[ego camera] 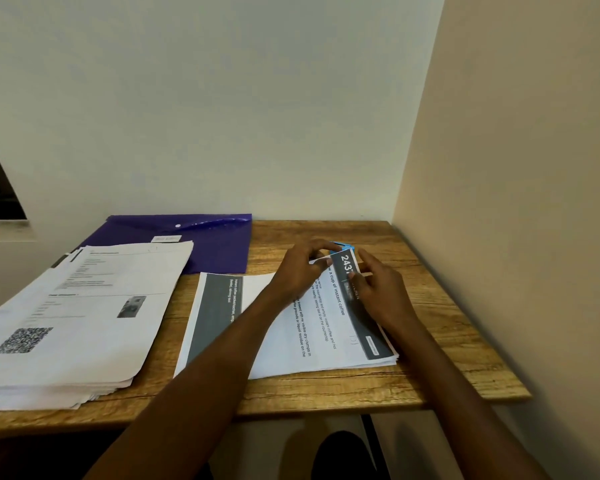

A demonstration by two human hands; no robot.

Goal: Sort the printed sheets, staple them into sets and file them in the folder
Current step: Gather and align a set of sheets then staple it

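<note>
On the wooden table (326, 389) we see a tall stack of printed sheets (66, 327) at left, half covering the purple folder (219, 244). A thinner set (312, 327) lies centre. Our left hand (300, 268) and right hand (378, 289) pinch its far corner against what seems a blue stapler (342, 245).

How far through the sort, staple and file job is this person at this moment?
Early to midway, as far as one view shows. In hand: both hands, left hand and right hand, hold the far corner of a small set of sheets at a blue stapler. Left: the big stack of sheets waits unsorted at the left, and the purple folder lies closed; whether anything is filed inside cannot be told.
</note>
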